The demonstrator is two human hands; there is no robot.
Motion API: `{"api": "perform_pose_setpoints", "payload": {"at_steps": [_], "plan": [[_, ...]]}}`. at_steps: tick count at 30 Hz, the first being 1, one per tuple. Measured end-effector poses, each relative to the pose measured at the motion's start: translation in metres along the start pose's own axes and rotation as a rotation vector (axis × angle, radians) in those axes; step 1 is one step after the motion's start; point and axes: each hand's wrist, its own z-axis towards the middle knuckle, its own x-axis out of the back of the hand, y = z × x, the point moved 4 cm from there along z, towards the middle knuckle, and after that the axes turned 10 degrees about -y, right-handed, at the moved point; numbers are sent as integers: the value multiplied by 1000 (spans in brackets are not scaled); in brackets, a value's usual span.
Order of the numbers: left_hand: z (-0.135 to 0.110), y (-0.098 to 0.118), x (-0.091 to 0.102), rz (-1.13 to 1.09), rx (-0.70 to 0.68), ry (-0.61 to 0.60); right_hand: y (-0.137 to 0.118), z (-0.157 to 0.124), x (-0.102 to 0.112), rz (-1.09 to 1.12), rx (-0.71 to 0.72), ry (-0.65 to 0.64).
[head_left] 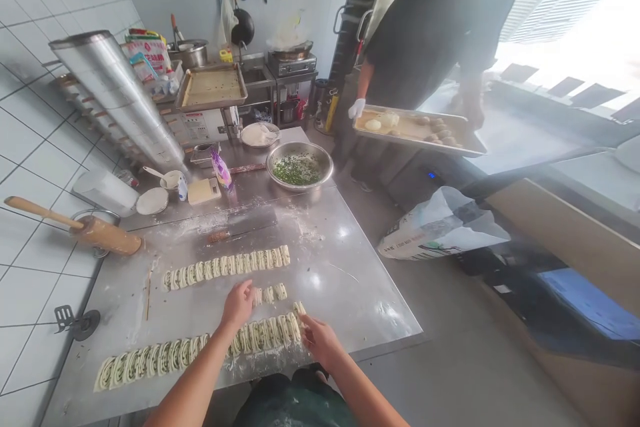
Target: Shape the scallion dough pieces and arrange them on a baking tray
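While the left hand [237,303] pinches a dough piece [257,295], the right hand [320,340] lies open on the near row [200,347] — separating cuts. Lifting wants gentleness.

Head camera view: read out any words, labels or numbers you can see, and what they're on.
Nothing is readable.
Red print on the packet, back shelf: blurred.
Print on the white sack on the floor: too small.
Markings on the control panel: too small.

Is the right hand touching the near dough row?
Touching. The head view shows the right hand with its fingertips on the right end of the near dough row, with no gap.
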Motion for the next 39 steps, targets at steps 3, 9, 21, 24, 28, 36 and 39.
{"api": "perform_pose_setpoints", "payload": {"at_steps": [3, 9, 21, 24, 28, 36, 39], "plan": [[-36, 37, 6, 65, -249, -34, -20, -39, -15, 17, 35, -155], [-109, 108, 30, 308, -902, -69, -49, -127, -74, -49, 95, -591], [-179, 146, 64, 206, -1087, 106, -50, -184, -105, -48, -100, -713], [-187, 149, 67, 165, -1085, 141, -48, -189, -107, -108, -114, -713], [-192, 151, 72, 129, -992, 179, -54, -194, -115, -233, 114, -760], [-207, 162, 52, -396, -383, 14, -59, -194, -111, -538, 608, -563], [-221, 163, 33, -682, -243, -249, -51, -188, -109, -533, 687, -542]]}}
